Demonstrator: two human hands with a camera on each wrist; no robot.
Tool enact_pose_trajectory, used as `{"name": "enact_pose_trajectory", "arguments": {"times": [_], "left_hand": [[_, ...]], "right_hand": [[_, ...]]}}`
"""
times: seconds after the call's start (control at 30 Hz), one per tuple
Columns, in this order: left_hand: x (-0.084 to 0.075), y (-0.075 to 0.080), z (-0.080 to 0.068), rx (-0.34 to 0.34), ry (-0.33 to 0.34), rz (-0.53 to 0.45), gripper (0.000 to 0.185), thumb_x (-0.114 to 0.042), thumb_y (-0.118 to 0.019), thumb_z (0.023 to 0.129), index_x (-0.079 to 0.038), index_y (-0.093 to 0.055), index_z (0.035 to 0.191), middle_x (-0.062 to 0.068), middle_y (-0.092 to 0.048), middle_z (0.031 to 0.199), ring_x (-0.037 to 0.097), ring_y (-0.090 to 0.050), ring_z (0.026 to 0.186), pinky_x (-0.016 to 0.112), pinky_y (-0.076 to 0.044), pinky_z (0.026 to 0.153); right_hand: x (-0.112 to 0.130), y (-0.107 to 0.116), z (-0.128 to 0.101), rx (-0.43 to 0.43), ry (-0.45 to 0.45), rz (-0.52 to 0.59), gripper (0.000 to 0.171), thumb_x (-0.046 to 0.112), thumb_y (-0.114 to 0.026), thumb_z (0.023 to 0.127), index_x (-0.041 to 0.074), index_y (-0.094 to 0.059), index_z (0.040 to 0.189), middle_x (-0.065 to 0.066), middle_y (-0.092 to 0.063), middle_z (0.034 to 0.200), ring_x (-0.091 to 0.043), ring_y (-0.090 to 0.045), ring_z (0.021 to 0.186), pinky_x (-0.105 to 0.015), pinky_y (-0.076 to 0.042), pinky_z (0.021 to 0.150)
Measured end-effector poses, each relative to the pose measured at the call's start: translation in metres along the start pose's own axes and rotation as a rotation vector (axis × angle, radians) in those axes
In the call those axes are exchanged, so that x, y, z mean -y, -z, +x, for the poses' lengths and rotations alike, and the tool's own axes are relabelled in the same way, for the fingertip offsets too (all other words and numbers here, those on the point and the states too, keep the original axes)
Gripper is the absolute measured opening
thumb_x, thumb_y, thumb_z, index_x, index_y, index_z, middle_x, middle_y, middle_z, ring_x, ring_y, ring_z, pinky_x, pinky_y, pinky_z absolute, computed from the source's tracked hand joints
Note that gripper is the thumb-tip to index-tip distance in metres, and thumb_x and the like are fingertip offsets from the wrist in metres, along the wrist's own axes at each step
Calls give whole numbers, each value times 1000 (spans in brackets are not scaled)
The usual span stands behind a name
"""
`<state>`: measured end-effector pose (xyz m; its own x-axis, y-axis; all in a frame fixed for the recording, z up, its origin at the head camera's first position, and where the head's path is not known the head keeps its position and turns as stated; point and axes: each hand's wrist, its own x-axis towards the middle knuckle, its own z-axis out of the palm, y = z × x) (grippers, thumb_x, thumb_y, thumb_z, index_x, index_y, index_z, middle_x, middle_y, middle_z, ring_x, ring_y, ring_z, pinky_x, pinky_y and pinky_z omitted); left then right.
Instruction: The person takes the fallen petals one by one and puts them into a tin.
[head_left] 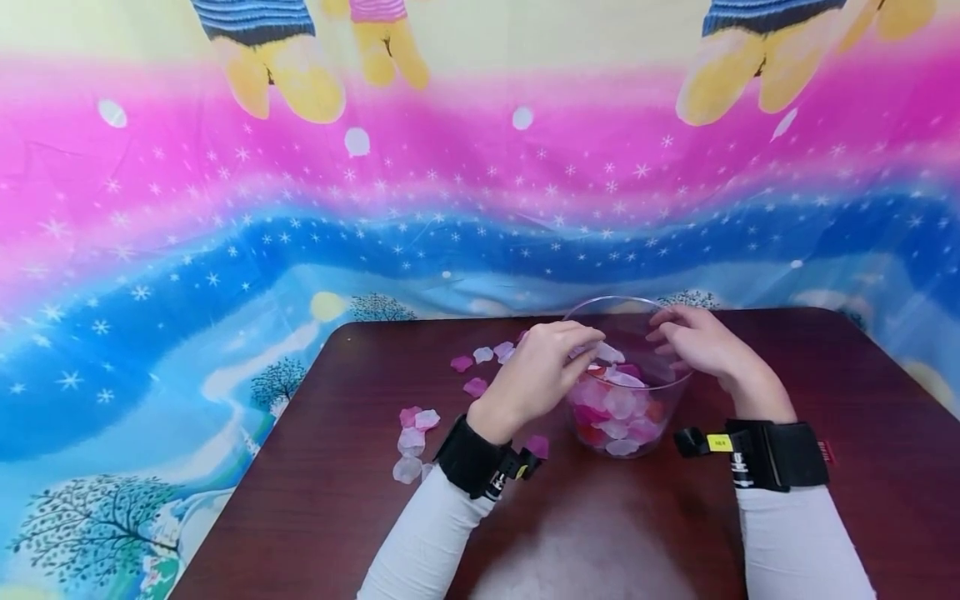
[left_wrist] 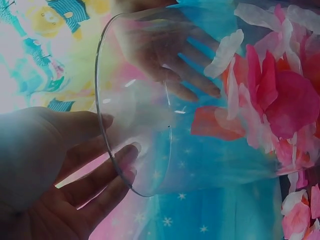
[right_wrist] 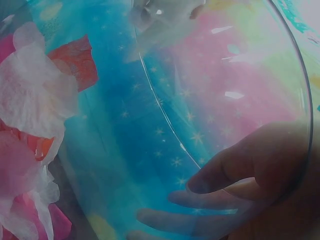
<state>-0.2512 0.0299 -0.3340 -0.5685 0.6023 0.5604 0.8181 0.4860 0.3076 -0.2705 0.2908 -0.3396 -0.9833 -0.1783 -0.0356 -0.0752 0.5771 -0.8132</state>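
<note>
A clear glass bowl (head_left: 678,392) stands on the table, part filled with pink, red and white petals (head_left: 615,408). My left hand (head_left: 536,362) is at its left rim, thumb and fingers apart in the left wrist view. Close to those fingertips is a whitish petal (head_left: 609,353); whether they touch it I cannot tell. At the right rim, my right hand (head_left: 701,340) reaches over the opening. The right wrist view shows that right hand (right_wrist: 230,190) through the glass, fingers spread loosely and holding nothing. Petals (left_wrist: 280,100) lie deeper in the bowl.
Loose petals (head_left: 411,442) lie on the dark wooden table (head_left: 337,500) left of the bowl. More petals (head_left: 475,387) are scattered behind my left wrist, and a magenta one (head_left: 537,447) lies beside it. A colourful printed cloth (head_left: 450,200) hangs behind the table.
</note>
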Motion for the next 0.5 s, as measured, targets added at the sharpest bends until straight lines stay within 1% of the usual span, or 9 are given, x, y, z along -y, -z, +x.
{"name": "enact_pose_trajectory", "arguments": {"times": [0.13, 0.27, 0.33, 0.43, 0.47, 0.5], "left_hand": [[0, 3, -2, 25, 31, -10, 36, -15, -73, 96, -12, -70, 132, 3, -71, 125, 11, -66, 114, 17, -49, 97], [2, 9, -2, 20, 29, -35, 37, -15, -71, 98, -11, -67, 134, 4, -69, 128, 10, -67, 107, 15, -51, 92], [4, 14, -2, -5, 18, -48, 36, -15, -71, 98, -9, -68, 133, 5, -69, 128, 11, -67, 98, 15, -52, 87], [11, 23, -3, -57, 14, -73, 35, -13, -72, 97, -6, -68, 131, 7, -70, 125, 14, -68, 97, 18, -53, 87], [14, 27, -3, -76, 19, -80, 35, -12, -72, 97, -5, -68, 131, 8, -70, 125, 15, -68, 97, 19, -54, 85], [17, 31, -5, -92, 28, -77, 34, -11, -72, 97, -5, -69, 130, 8, -71, 124, 16, -68, 97, 21, -54, 85]], "right_hand": [[-1, -1, 0, 1, -4, -1, 46, 19, -29, 110, -11, -39, 143, -37, -52, 139, -51, -57, 124, -52, -57, 90], [-2, -1, 0, -1, -3, -6, 46, 20, -29, 110, -11, -39, 143, -36, -53, 138, -50, -57, 123, -51, -57, 90], [-1, 0, -1, -1, 2, -9, 47, 20, -28, 110, -11, -39, 144, -36, -53, 138, -51, -57, 123, -51, -57, 90], [0, 1, -1, 3, 6, -11, 47, 20, -28, 110, -11, -38, 144, -36, -52, 138, -51, -57, 123, -51, -57, 90], [0, 1, -1, 5, 5, -11, 47, 20, -28, 111, -11, -38, 144, -36, -52, 138, -51, -57, 123, -50, -57, 90], [0, 1, -1, 7, 4, -13, 47, 20, -28, 111, -11, -38, 145, -36, -52, 138, -51, -57, 123, -50, -57, 90]]}}
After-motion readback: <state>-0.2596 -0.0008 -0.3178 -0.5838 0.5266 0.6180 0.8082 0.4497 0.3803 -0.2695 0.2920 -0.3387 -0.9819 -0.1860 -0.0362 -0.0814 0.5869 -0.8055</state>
